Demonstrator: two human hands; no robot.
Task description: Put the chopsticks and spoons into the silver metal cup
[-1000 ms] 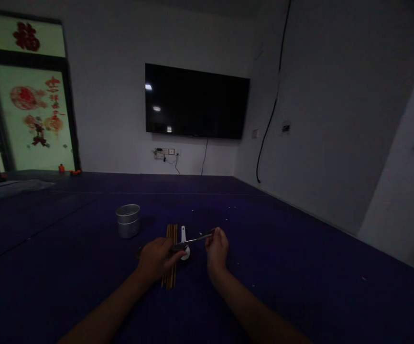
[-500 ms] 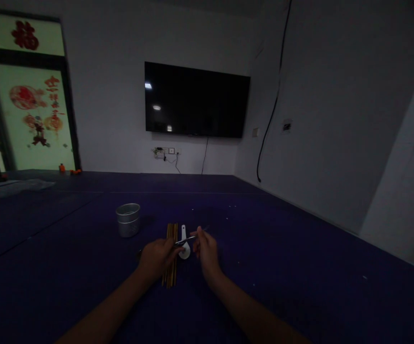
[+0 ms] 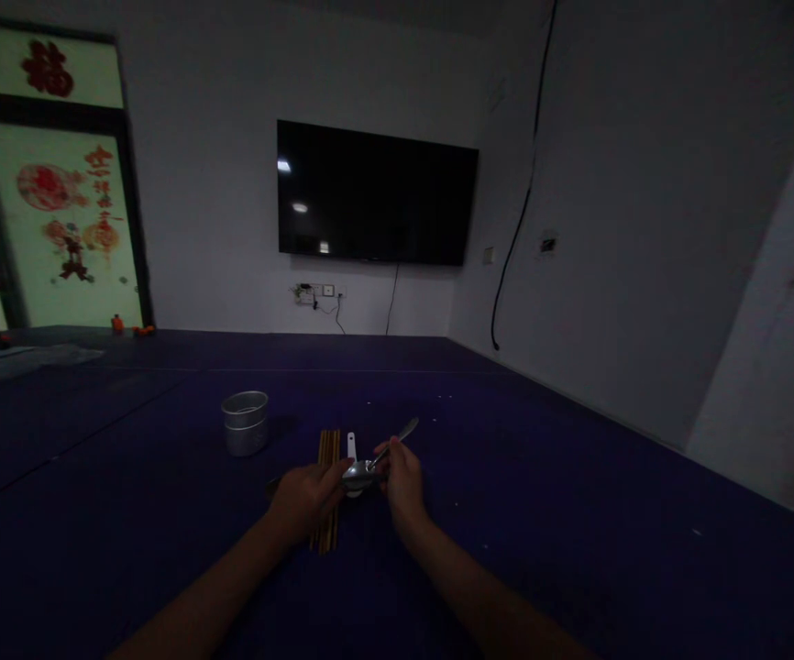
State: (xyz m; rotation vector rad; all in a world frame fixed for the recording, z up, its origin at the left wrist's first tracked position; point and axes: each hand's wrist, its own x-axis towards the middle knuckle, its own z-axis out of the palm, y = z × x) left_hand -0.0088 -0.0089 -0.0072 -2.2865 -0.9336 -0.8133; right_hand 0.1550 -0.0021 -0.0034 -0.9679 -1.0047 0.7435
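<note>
My right hand [image 3: 402, 477] is closed on a metal spoon [image 3: 408, 428], its handle slanting up to the right. The spoon's shiny bowl end lies at the fingertips of my left hand [image 3: 303, 498], which is closed. A dark end of something long pokes out on the far side of that hand; what it belongs to is hidden. Below the hands, a white soup spoon [image 3: 351, 444] lies on the purple surface, its bowl mostly covered by the metal one. Beside it a row of brown chopsticks [image 3: 329, 445] lies lengthwise, partly under my left hand.
A grey metal cup [image 3: 246, 426] stands upright to the left of the chopsticks. Small white specks dot the purple surface [image 3: 541, 513]. Clear plastic sheeting [image 3: 32, 361] and small orange objects [image 3: 142, 330] lie at the far left. A wall with a television [image 3: 376, 194] rises behind.
The metal spoon has turned, so its bowl now shows between my hands and its handle rises past my right hand. The cup, chopsticks and white soup spoon have stayed put.
</note>
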